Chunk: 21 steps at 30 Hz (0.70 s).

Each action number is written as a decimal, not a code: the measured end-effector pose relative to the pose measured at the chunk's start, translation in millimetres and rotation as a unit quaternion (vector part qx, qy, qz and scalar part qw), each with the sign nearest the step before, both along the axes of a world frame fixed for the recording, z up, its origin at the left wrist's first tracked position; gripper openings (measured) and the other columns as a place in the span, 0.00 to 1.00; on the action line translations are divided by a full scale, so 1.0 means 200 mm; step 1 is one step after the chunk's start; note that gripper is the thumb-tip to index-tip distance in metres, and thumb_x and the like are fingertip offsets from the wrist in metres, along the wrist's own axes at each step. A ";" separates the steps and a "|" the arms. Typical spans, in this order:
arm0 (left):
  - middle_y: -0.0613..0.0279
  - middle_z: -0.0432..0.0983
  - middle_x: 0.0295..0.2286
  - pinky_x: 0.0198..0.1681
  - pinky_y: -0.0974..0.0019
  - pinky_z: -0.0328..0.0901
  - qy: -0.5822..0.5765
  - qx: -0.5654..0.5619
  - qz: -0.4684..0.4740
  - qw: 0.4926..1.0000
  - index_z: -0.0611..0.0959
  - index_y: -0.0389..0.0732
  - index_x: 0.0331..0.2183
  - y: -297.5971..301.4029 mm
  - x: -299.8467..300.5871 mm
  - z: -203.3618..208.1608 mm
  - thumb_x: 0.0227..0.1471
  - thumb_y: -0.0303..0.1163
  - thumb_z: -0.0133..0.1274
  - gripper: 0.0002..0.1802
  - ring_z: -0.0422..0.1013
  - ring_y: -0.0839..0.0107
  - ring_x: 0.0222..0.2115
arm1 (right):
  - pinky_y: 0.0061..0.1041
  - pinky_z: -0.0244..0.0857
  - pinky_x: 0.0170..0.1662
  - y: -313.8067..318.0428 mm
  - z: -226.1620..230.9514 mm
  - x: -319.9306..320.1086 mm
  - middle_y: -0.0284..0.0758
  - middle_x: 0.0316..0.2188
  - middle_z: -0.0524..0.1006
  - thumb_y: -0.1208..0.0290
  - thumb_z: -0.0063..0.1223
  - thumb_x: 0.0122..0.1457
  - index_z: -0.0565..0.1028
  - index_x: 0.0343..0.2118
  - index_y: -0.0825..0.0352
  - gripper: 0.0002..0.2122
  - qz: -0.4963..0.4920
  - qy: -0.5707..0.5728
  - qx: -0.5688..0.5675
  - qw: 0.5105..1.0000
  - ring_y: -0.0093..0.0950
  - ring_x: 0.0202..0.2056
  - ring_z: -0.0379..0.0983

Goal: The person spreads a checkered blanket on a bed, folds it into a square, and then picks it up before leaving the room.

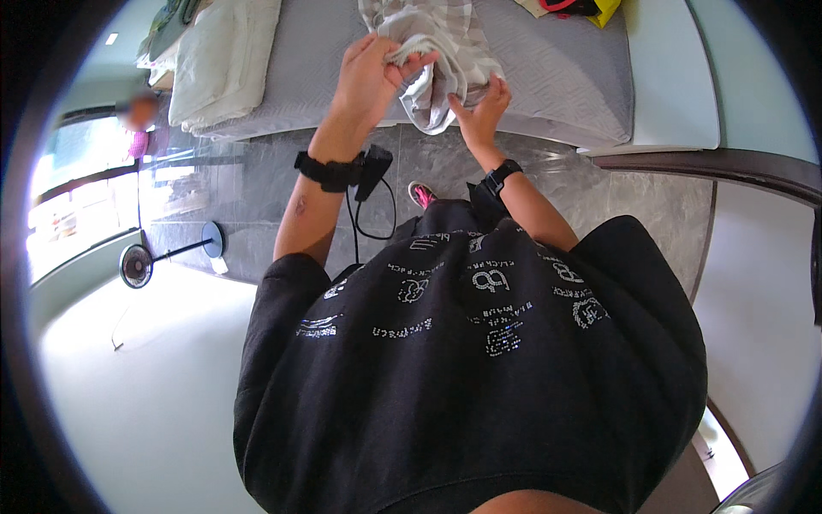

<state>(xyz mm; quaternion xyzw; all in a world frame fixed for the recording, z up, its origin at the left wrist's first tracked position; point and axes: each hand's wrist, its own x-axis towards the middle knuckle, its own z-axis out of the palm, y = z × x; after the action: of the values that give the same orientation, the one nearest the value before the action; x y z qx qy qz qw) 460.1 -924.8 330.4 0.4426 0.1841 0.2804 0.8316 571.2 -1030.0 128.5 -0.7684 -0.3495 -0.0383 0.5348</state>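
A grey-and-white checked cloth item (462,43) lies partly on the bed, its near end gathered into a rounded opening that hangs over the bed's edge. I cannot make out whether it is a garment or a cover. On the left of that opening, my left hand (368,75) is closed, pinching the bunched pale rim. My right hand (485,107) grips the opposite side of the cloth, thumb at the near edge and fingers around its outer side. A black strap with a small box and a dangling cable (384,233) sits on my left wrist. Another black band (501,176) circles my right wrist.
The bed (556,94) has a grey quilted cover. Folded white bedding (224,64) lies at its left, and a yellow bag (606,12) at the far right. A standing fan (137,265) is on the left. Farther left, a person (139,120) is near the window.
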 end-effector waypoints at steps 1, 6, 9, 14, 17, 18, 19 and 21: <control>0.50 0.69 0.29 0.43 0.58 0.67 -0.010 0.020 -0.006 1.000 0.69 0.24 0.30 -0.01 0.01 0.03 0.49 0.20 0.34 0.09 0.71 0.61 0.30 | 0.40 0.47 0.51 -0.01 -0.01 -0.01 0.51 0.46 0.57 0.64 0.64 0.34 0.53 0.52 0.72 0.41 -0.036 0.017 0.006 0.999 0.46 0.50 0.49; 0.50 0.70 0.25 0.48 0.58 0.63 -0.072 0.036 -0.057 0.995 0.70 0.27 0.24 -0.05 0.07 0.07 0.50 0.21 0.34 0.10 0.71 0.56 0.33 | 0.43 0.44 0.52 0.01 0.02 -0.10 0.55 0.46 0.54 0.60 0.66 0.30 0.49 0.51 0.77 0.47 -0.074 0.069 -0.006 0.995 0.48 0.52 0.45; 0.49 0.70 0.26 0.47 0.58 0.63 -0.061 0.055 -0.023 0.996 0.70 0.26 0.25 -0.05 0.06 0.08 0.49 0.21 0.35 0.10 0.70 0.56 0.33 | 0.40 0.49 0.49 0.04 0.01 -0.23 0.54 0.43 0.60 0.60 0.66 0.31 0.57 0.47 0.78 0.41 -0.120 0.138 -0.073 0.980 0.46 0.48 0.54; 0.48 0.70 0.28 0.46 0.57 0.64 -0.110 0.044 0.017 0.993 0.71 0.26 0.26 0.02 0.01 0.09 0.50 0.22 0.35 0.10 0.70 0.56 0.35 | 0.35 0.64 0.34 -0.06 -0.33 -0.15 0.48 0.25 0.75 0.63 0.60 0.39 0.74 0.28 0.72 0.16 0.031 0.271 -0.209 0.939 0.42 0.31 0.73; 0.52 0.72 0.27 0.40 0.59 0.67 0.129 0.292 0.131 0.939 0.75 0.29 0.27 0.07 -0.13 0.07 0.50 0.24 0.39 0.10 0.71 0.66 0.29 | 0.35 0.64 0.33 -0.28 -0.45 0.15 0.46 0.25 0.75 0.64 0.58 0.40 0.75 0.28 0.71 0.16 0.037 0.226 -0.198 0.953 0.43 0.31 0.72; 0.52 0.73 0.27 0.36 0.61 0.69 0.048 0.084 0.133 0.986 0.76 0.29 0.26 0.05 -0.23 0.02 0.49 0.25 0.41 0.10 0.71 0.67 0.29 | 0.34 0.64 0.34 -0.39 -0.42 0.22 0.46 0.26 0.75 0.64 0.58 0.40 0.74 0.29 0.71 0.16 0.053 0.194 -0.233 0.951 0.42 0.32 0.72; 0.52 0.74 0.28 0.32 0.63 0.69 0.150 0.104 0.120 0.976 0.76 0.29 0.26 0.09 -0.35 -0.11 0.49 0.26 0.42 0.10 0.72 0.67 0.28 | 0.37 0.62 0.33 -0.50 -0.39 0.31 0.49 0.25 0.73 0.72 0.54 0.38 0.74 0.25 0.71 0.10 -0.008 0.112 -0.203 0.973 0.48 0.31 0.69; 0.57 0.74 0.32 0.27 0.66 0.71 0.392 0.209 0.014 0.896 0.75 0.29 0.36 0.11 -0.61 -0.39 0.48 0.28 0.45 0.14 0.73 0.66 0.31 | 0.35 0.60 0.35 -0.79 -0.34 0.49 0.45 0.28 0.72 0.76 0.55 0.35 0.73 0.28 0.69 0.12 -0.017 0.016 -0.227 0.974 0.43 0.34 0.67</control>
<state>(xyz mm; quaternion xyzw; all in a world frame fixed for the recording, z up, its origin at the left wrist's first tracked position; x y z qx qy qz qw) 337.3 -903.5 252.8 0.6774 0.4390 0.1277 0.5763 668.7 -1188.8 61.3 -0.8759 -0.3275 0.0454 0.3513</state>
